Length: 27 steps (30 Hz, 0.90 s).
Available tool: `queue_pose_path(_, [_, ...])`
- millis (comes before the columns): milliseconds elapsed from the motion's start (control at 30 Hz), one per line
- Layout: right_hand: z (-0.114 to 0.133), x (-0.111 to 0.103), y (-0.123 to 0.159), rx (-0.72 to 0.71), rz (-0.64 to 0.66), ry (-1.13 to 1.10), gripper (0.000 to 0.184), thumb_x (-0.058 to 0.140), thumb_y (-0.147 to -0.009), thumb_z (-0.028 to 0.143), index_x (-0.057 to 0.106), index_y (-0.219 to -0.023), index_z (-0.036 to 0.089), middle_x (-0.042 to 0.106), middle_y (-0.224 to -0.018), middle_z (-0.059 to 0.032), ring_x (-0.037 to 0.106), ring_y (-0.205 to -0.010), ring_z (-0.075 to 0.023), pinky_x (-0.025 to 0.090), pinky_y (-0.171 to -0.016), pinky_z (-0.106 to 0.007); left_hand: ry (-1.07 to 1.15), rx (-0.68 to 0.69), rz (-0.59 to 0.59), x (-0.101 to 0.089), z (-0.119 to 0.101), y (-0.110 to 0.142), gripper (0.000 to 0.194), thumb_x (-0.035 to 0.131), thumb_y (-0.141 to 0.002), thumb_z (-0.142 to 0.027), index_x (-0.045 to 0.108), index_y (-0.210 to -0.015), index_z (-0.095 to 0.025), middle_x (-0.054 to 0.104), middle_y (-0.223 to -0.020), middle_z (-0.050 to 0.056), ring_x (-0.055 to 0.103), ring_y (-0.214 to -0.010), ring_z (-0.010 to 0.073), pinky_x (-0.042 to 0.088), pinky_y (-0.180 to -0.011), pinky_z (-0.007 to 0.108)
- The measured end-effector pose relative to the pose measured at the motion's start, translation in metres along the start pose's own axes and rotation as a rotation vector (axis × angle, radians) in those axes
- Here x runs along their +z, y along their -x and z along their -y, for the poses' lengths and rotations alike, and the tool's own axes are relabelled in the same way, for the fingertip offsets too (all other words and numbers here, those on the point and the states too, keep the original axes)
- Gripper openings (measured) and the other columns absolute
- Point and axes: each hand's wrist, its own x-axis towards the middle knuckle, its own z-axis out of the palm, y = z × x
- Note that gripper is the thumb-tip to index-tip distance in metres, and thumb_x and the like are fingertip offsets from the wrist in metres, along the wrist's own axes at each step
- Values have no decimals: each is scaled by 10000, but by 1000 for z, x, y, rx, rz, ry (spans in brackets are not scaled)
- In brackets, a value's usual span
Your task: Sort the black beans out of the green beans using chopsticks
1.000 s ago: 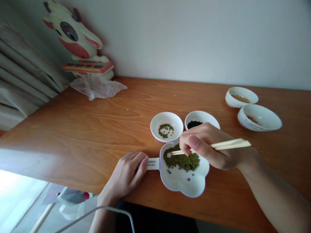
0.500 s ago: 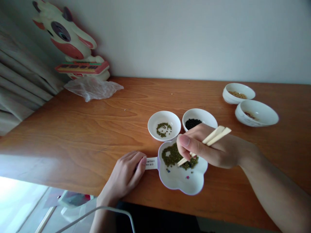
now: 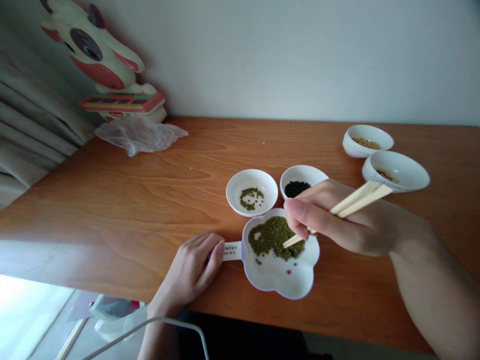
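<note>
My right hand (image 3: 330, 215) grips a pair of wooden chopsticks (image 3: 356, 200), their tips down among the green mung beans (image 3: 275, 232). These beans lie in the upper part of a white, flower-shaped dish (image 3: 279, 282) with a purple rim. My left hand (image 3: 197, 262) is closed on the dish's handle, where a printed white label (image 3: 232, 251) shows. Just behind the dish, a white bowl (image 3: 234, 192) holds a few mung beans (image 3: 250, 199). Beside it, partly hidden by my right hand, another white bowl (image 3: 305, 172) contains black beans (image 3: 296, 189).
Two more white bowls stand at the back right, one with yellowish grains (image 3: 366, 143), the other with reddish-brown bits (image 3: 386, 175). At the back left are a cow-shaped toy keyboard (image 3: 123, 102) and a crumpled clear plastic bag (image 3: 140, 136). A pale cable (image 3: 176, 322) crosses the lower left.
My right hand has shifted right, drawing the chopstick tips slightly right and up over the beans. More of the mung beans shows now. The left hand stays on the handle.
</note>
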Motion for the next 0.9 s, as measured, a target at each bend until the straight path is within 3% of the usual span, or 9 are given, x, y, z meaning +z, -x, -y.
queue_pose_path(133, [1, 3, 1, -12, 30, 9, 507, 376, -1095, 556, 569, -759, 229, 646, -656, 0, 524, -569, -138, 400, -519, -317, -3, 7, 2, 0, 0, 0, 321, 372, -1115, -339, 550, -877, -218, 630, -837, 31, 573, -753, 185, 433, -731, 320])
queue_pose_path(333, [2, 9, -2, -28, 91, 32, 488, 378, -1099, 513, 478, -719, 224, 537, -614, 12, 473, -575, -142, 405, -571, -342, -8, 7, -2, 0, 0, 0, 319, 379, -1111, -332, 563, -879, -214, 629, -838, 34, 566, -759, 186, 433, -729, 321])
queue_pose_path(533, [2, 9, -2, -39, 110, 40, 479, 452, -1073, 502, 420, -692, 214, 483, -608, 21, 423, -557, -131, 339, -545, -354, 11, -5, 9, 0, -1, 0, 321, 380, -1114, -334, 539, -862, -214, 611, -834, 23, 551, -753, 180, 418, -739, 323])
queue_pose_path(900, [9, 9, -7, -18, 118, 85, 540, 340, -1101, 521, 405, -658, 220, 487, -579, 20, 418, -539, -137, 343, -554, -341, 24, 10, 9, 0, 0, 0, 314, 393, -1112, -327, 519, -849, -211, 597, -826, 13, 536, -745, 170, 396, -728, 323])
